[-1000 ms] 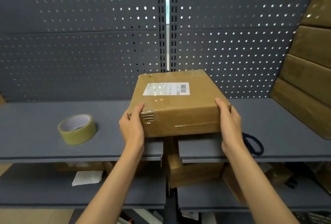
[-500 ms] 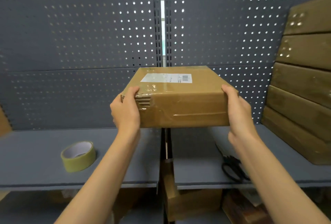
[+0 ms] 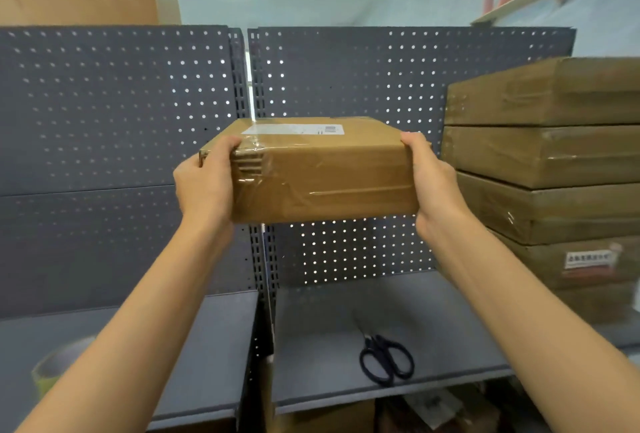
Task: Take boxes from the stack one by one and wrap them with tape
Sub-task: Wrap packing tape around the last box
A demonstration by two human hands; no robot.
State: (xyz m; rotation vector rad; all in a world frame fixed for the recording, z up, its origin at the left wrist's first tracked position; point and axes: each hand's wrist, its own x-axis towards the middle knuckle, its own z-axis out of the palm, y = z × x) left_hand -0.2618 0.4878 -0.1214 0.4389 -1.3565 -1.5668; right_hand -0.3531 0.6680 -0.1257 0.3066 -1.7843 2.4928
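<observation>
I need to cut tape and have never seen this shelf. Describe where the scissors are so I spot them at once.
Find the grey shelf in front of the perforated back panel, right of the centre post. The scissors lie flat near its front edge, left of the stack of boxes. Their dark looped handles are unlike anything nearby.

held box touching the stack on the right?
Apart. Head view shows pegboard between the held box and the stack, past the right hand.

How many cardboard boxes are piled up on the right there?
5 show: top box, second box, third box, fourth box with a label, and a blurred fifth box. The frame edge cuts the pile; more may be hidden.
</observation>
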